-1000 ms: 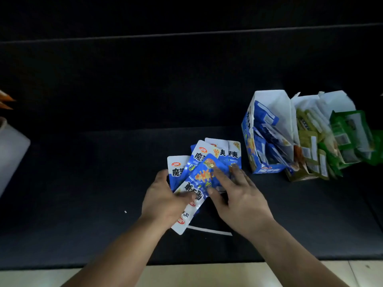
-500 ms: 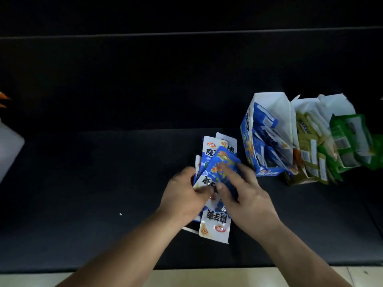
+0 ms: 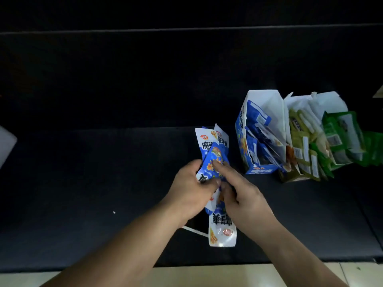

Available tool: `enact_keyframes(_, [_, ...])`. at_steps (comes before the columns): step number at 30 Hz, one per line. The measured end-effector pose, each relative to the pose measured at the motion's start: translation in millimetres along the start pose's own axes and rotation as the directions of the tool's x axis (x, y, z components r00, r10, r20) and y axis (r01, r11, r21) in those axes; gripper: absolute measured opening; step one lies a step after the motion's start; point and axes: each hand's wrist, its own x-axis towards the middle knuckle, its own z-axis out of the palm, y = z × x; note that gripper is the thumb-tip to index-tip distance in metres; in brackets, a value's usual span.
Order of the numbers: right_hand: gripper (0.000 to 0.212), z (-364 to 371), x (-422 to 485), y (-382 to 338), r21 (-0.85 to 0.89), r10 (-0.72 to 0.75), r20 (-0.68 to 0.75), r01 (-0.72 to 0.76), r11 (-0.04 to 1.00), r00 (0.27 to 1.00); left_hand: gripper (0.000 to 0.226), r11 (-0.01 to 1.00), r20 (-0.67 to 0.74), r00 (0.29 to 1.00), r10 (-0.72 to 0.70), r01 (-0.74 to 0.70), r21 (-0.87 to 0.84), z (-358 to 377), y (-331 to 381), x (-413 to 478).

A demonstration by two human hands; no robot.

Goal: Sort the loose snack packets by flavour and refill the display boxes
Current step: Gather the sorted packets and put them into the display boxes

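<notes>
Packets [image 3: 215, 156] gripped by left hand [image 3: 191, 190], right hand [image 3: 246, 200].

White object [image 3: 6, 143] cut off at left edge, far-right green packets [image 3: 373, 150] blurred and cropped

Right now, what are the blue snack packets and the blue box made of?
The blue snack packets look like thin glossy plastic film: they glint and bend in the left hand. The blue display box looks like printed cardboard, white and matte inside, with stiff straight folded walls.
</notes>
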Motion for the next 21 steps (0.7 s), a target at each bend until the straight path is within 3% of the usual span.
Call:
enact_keyframes(3, [0.06,1,-4,-8,0.161,0.041,-0.097,-0.025,0.987,0.994,0.018,0.997,-0.04,0.999,-0.018,0.014,-0.077,-9,-5,-12])
enact_keyframes(6, [0.055,1,-14,-16,0.063,0.191,-0.233,-0.181,0.981,0.953,0.015,0.991,-0.134,0.988,-0.081,0.066,-0.113,-16,-17,-18])
enact_keyframes(9, [0.066,4,-28,-20,-0.204,0.234,-0.066,-0.242,0.949,0.97,0.016,0.99,-0.182,0.975,-0.129,0.115,-0.086,-18,-27,-20])
enact_keyframes(11, [0.077,11,-35,-22,-0.304,0.307,0.057,-0.276,0.912,0.95,0.014,0.992,-0.211,0.97,-0.124,0.116,-0.049,-17,-31,-18])
enact_keyframes(13, [0.077,15,-37,-20,-0.366,0.358,0.087,-0.305,0.879,0.929,0.01,0.993,-0.241,0.964,-0.116,0.116,-0.012,-17,-31,-17])
enact_keyframes(18, [0.021,6,-32,-19,-0.078,0.458,-0.009,-0.458,0.886,0.889,0.008,0.994,-0.279,0.957,-0.08,0.097,0.047,-29,-35,-16])
enact_keyframes(21, [0.017,-4,-26,-32,0.129,0.428,-0.079,-0.416,0.9,0.9,0.008,0.992,-0.317,0.945,-0.082,0.106,0.06,-37,-38,-14])
